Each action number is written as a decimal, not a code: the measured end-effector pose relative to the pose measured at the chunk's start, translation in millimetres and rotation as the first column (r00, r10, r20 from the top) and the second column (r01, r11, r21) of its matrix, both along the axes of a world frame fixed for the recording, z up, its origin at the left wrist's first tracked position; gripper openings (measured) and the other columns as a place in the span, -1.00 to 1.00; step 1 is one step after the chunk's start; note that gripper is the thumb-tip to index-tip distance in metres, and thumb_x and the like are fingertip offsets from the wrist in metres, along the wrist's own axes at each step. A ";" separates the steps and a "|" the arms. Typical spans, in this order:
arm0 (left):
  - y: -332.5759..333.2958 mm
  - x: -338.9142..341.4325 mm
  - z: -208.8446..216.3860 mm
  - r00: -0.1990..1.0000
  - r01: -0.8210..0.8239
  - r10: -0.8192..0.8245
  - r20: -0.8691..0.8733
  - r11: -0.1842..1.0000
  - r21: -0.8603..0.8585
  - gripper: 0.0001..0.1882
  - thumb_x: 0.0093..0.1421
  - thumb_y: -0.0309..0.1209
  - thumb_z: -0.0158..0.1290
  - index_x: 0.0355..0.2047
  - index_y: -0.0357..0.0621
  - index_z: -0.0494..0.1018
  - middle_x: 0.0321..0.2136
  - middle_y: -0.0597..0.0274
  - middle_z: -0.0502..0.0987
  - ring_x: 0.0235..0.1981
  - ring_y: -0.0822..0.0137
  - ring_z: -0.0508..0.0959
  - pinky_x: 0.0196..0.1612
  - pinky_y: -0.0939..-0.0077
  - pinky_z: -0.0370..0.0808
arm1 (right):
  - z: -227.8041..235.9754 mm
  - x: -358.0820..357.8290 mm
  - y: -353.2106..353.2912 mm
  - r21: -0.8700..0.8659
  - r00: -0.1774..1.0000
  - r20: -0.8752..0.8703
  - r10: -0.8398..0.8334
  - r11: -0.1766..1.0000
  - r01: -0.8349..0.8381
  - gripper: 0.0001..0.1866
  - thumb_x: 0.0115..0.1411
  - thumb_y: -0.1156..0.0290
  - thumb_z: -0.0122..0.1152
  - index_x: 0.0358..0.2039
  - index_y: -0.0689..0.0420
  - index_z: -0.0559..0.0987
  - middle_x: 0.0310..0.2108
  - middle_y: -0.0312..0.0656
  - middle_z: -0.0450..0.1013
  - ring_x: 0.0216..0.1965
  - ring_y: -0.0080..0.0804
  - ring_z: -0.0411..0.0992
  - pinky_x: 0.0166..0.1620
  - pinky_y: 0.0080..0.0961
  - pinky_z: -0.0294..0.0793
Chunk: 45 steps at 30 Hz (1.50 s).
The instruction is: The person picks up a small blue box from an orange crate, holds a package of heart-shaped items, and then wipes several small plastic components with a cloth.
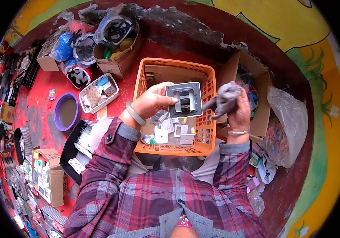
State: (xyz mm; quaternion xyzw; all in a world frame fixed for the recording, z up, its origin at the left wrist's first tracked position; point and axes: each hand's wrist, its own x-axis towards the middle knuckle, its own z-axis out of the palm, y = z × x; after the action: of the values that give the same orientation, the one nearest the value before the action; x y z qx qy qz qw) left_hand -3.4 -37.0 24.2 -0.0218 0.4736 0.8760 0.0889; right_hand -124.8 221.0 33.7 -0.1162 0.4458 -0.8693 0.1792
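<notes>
Held up over an orange plastic basket [214,119], my left hand [153,104] grips a square wall switch [185,100] by its left edge, thumb on its face. The grey, hollow side with dark metal parts in the middle faces me. To the right of it, my right hand [239,109] is closed round a crumpled grey-brown cloth [227,97], whose loose end hangs toward the switch without clearly touching it. Inside the basket below lie white switch plates [161,136] and small plastic bits. Cardboard lines part of the basket.
To the left stand a purple basin [67,112] of murky water, a white basket [98,92] of small items and a black tray [76,152] of white pieces. Boxes with helmets [116,29] sit far left. An open carton [263,99] and plastic bag [287,127] are on the right.
</notes>
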 end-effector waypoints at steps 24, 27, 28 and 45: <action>27.5 -2.2 3.2 0.977 0.051 -0.189 -0.095 0.647 -0.761 -0.74 0.21 -0.32 -0.03 -0.25 -0.30 0.44 -0.47 0.25 0.50 -0.42 0.50 0.41 -0.34 0.51 0.39 | -25.2 48.1 -59.6 0.394 0.942 -0.111 0.317 0.884 -0.252 -0.76 0.18 0.38 0.16 -0.18 0.20 0.44 -0.32 -0.37 0.41 -0.30 -0.67 0.33 -0.24 -0.72 0.36; 31.4 -4.2 -12.4 0.975 -0.049 -0.119 -0.188 0.709 -0.703 -0.73 0.22 -0.31 -0.03 -0.26 -0.31 0.44 -0.49 0.25 0.49 -0.42 0.51 0.41 -0.34 0.52 0.40 | -20.8 45.7 -57.0 0.504 0.919 -0.260 0.297 0.853 -0.134 -0.77 0.20 0.34 0.15 -0.21 0.20 0.45 -0.38 -0.36 0.41 -0.35 -0.67 0.32 -0.29 -0.69 0.35; 29.6 -4.8 -10.6 0.984 -0.003 -0.103 -0.146 0.806 -0.593 -0.72 0.24 -0.31 -0.04 -0.20 -0.31 0.43 -0.41 0.35 0.48 -0.36 0.57 0.42 -0.29 0.61 0.40 | -19.0 44.7 -55.9 0.540 0.905 -0.303 0.299 0.836 -0.096 -0.77 0.20 0.33 0.14 -0.22 0.20 0.45 -0.41 -0.36 0.41 -0.36 -0.67 0.31 -0.30 -0.68 0.35; 10.0 -7.4 -12.4 0.988 -0.108 0.063 -0.139 0.930 -0.350 -0.79 0.23 -0.32 0.02 -0.27 -0.21 0.48 -0.42 0.46 0.48 -0.39 0.64 0.41 -0.30 0.70 0.38 | -1.9 22.2 -23.0 0.555 0.912 -0.107 0.397 0.785 -0.276 -0.79 0.21 0.39 0.11 -0.21 0.24 0.49 -0.40 -0.39 0.41 -0.37 -0.71 0.33 -0.28 -0.75 0.35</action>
State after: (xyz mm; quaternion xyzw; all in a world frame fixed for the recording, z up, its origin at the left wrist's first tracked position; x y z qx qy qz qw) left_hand -10.9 -27.0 11.8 -0.0029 0.6279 0.7781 0.0152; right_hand -102.5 198.0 31.8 -0.2350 0.6560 -0.6482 0.3069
